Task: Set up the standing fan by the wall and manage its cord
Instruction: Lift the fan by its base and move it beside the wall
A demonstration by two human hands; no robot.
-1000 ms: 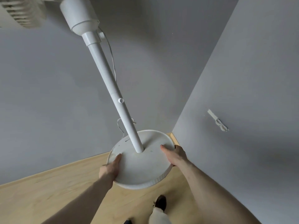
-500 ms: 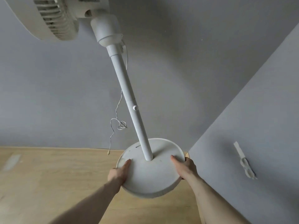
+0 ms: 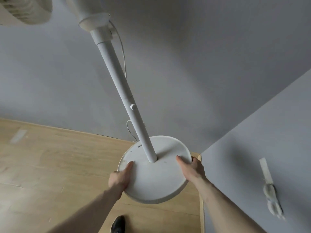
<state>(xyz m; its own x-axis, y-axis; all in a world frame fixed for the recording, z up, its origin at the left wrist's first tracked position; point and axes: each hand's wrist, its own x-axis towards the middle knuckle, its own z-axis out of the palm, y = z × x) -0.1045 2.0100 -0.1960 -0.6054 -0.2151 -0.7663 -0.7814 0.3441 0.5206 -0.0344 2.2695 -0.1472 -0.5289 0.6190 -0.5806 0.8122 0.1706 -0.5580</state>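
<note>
Both hands on the round white base, held off the wood floor near the corner of two grey walls. Left hand grips the left rim, thumb lying on top. Right hand grips the right rim, thumb on top, fingers curled under the edge. Pole tilted up and to the left, small knob partway up. Fan head cut off at top left. Thin cord hanging behind the pole. Dark shoe on the floor below the base. Pale strip stuck on the right wall.
</note>
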